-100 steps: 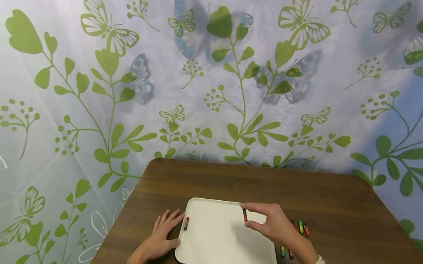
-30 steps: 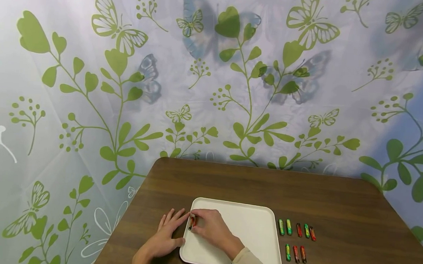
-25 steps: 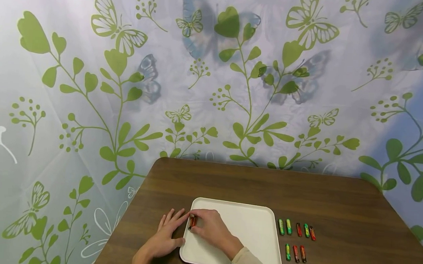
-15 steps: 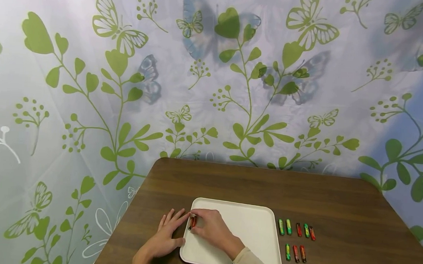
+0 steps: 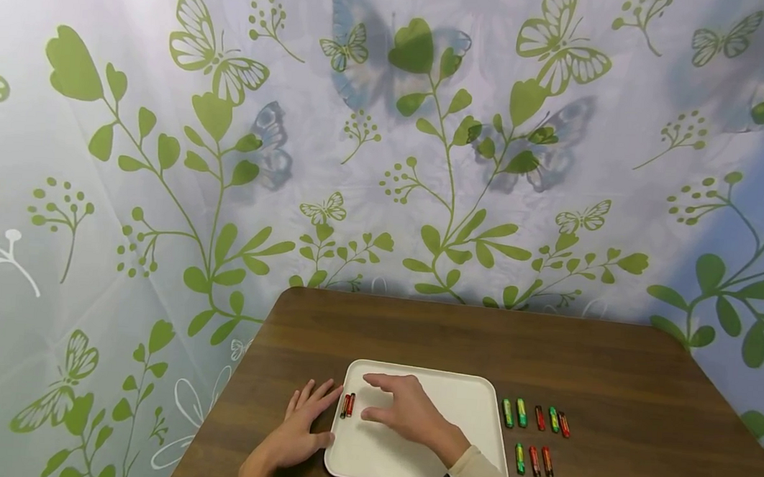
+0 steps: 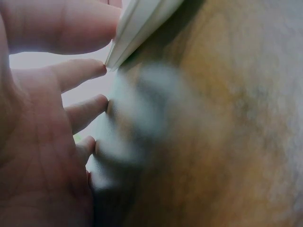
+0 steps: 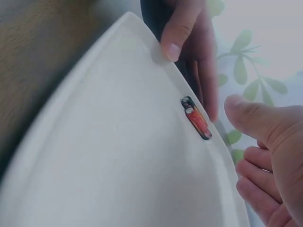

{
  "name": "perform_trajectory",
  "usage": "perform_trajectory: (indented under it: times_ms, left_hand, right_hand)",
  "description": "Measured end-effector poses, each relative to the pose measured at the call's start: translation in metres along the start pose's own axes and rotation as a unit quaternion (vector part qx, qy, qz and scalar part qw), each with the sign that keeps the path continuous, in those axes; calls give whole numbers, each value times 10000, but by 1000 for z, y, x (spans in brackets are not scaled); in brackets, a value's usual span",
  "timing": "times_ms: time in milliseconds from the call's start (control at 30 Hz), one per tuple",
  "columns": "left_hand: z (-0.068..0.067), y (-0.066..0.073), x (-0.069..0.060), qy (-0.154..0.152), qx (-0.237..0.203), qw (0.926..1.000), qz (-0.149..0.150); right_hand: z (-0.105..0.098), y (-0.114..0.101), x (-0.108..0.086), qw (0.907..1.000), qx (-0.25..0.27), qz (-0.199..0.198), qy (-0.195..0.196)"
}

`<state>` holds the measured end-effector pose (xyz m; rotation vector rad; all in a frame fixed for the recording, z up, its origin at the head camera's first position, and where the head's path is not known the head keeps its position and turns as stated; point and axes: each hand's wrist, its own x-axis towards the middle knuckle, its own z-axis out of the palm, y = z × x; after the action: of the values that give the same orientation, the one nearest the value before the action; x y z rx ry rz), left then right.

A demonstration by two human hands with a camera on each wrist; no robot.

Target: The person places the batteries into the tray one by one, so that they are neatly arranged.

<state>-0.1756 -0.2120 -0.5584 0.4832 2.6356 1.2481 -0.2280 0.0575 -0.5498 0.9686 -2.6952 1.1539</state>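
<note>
Two red-and-black batteries (image 5: 348, 405) lie side by side along the left edge of a white tray (image 5: 403, 461). My left hand (image 5: 295, 430) rests on the table with its fingers spread and touches the tray's left rim; the left wrist view shows its fingertips by the tray edge (image 6: 137, 30). Over the tray, just right of the pair, my right hand (image 5: 412, 413) hovers, thumb and fingers apart and holding nothing. In the right wrist view the batteries (image 7: 196, 118) lie beside the rim, apart from the right hand (image 7: 279, 151).
Right of the tray, several green and red batteries lie on the brown wooden table (image 5: 455, 329) in two rows, among them a green battery (image 5: 519, 459) and a red battery (image 5: 547, 462). A curtain (image 5: 360, 158) with leaves and butterflies hangs behind the table.
My right hand carried a battery left across the tray, set it beside the first one, then let go and drew back slightly right. The left hand stays at the rim.
</note>
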Motion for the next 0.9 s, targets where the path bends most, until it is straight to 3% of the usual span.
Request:
perform_trajectory:
  times_ms: [333,900]
  left_hand:
    - [1,0,0,-15,-15,10000,1]
    - [0,1,-1,-66,-85,9999,109]
  right_hand:
    - [-26,4,-25,9997,134,-77,-183]
    - [-79,15,-75,9995,-62,-203,218]
